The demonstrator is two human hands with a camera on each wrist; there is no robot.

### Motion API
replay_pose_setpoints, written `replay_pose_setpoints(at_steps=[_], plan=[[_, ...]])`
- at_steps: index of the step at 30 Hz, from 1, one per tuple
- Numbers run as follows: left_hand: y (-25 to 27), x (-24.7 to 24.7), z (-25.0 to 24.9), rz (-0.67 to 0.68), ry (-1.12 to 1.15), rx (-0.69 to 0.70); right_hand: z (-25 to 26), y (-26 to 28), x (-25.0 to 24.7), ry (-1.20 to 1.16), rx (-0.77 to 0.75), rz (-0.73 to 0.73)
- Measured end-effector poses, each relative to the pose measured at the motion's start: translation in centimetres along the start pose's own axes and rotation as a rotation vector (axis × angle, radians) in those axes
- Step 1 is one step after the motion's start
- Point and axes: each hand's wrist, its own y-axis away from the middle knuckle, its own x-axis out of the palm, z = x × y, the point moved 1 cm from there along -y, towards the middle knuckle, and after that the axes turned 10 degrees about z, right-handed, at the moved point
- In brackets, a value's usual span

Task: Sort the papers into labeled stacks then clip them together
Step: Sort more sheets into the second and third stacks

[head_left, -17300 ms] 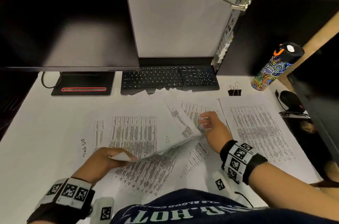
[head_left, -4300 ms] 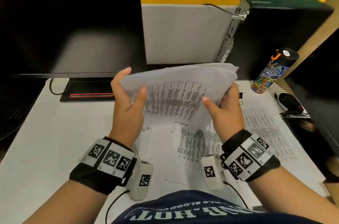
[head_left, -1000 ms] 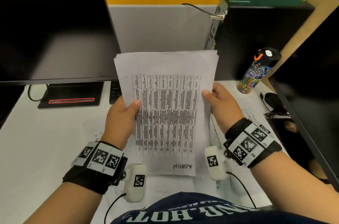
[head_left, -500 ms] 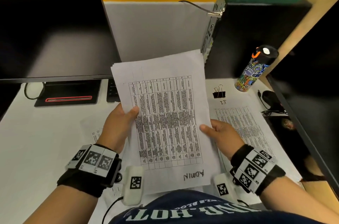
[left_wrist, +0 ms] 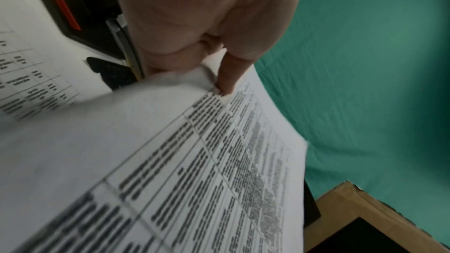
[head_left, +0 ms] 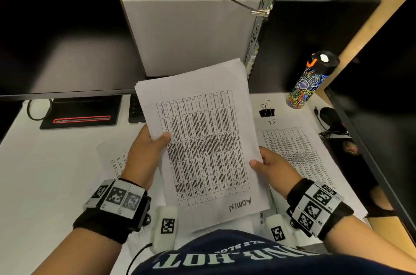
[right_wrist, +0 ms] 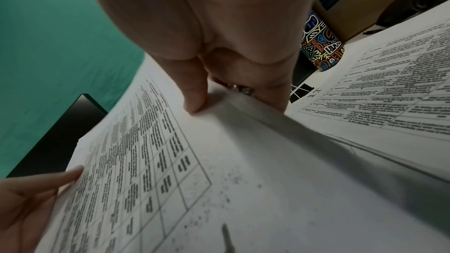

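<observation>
Both hands pinched the ADMIN stack (head_left: 202, 139), left hand (head_left: 146, 153) and right hand (head_left: 273, 167) at its long edges; the binder clip (head_left: 266, 110) lay beyond, nearer the right.

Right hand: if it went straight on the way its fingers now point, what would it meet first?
Probably the binder clip on the desk. The right hand, gripping the ADMIN stack, points toward it in the wrist view, with the patterned bottle beyond; depth is unclear.
</observation>
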Motion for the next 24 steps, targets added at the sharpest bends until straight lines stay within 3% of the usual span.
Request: replay_pose_setpoints(at_steps=[3,5,8,12,18,21,24], plan=[[-0.3,-0.6,-1.6,-0.123,-0.113,0.16,0.0,-0.1,0.0,-0.02,-0.022,0.007],[-0.1,-1.2,-3.2,-0.227,-0.19,0.343,0.2,-0.3,0.3,-0.006,-0.039,0.005],[0.4,-1.3,-5.6,-0.242,-0.327,0.586,0.2,-1.0,0.8,-0.016,-0.069,-0.018],[0.3,-1.0,-7.7,-0.17,-0.698,0.607,0.3,-1.5,1.3,-0.015,-0.103,-0.056],[1.2,-1.0,-7.3,-0.142,-0.755,0.746,1.1,-2.1,1.3,-0.061,-0.183,-0.096],[1.6,-0.8,-6.3,-0.114,-0.718,0.77,3.6,-1.8,0.8,-0.093,-0.338,-0.182],[1.6,-1.0,-5.8,-0.103,-0.683,0.774,7.1,-0.7,0.3,-0.091,-0.587,-0.283]])
